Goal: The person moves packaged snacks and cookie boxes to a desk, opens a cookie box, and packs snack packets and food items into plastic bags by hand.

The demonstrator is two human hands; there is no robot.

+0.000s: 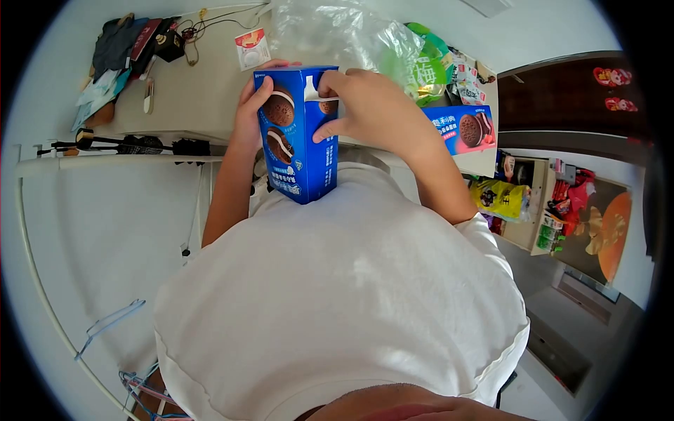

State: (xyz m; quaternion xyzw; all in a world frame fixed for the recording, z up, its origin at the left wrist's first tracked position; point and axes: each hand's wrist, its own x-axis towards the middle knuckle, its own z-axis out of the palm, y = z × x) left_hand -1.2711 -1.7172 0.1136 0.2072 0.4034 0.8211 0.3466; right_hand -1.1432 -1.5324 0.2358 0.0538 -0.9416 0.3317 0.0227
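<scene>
A blue cookie box (296, 151) with pictures of dark sandwich cookies stands upright against the chest of a white shirt. My left hand (247, 105) wraps round its left side, with the thumb on the front face and other fingers behind. On the box's right side, near the top, is a torn opening with a white edge. My right hand (361, 105) is at this opening, its index fingertip bent into it and its thumb against the side below. Right of my right hand, a second blue box (467, 129) with a pink part lies on the table.
The table (203, 91) holds a clear plastic bag (337, 35), green packaging (430, 70), a small red and white packet (252, 49) and, at left, folded cloth and a black box (169, 46). Shelves with a yellow bag (500, 199) stand at right.
</scene>
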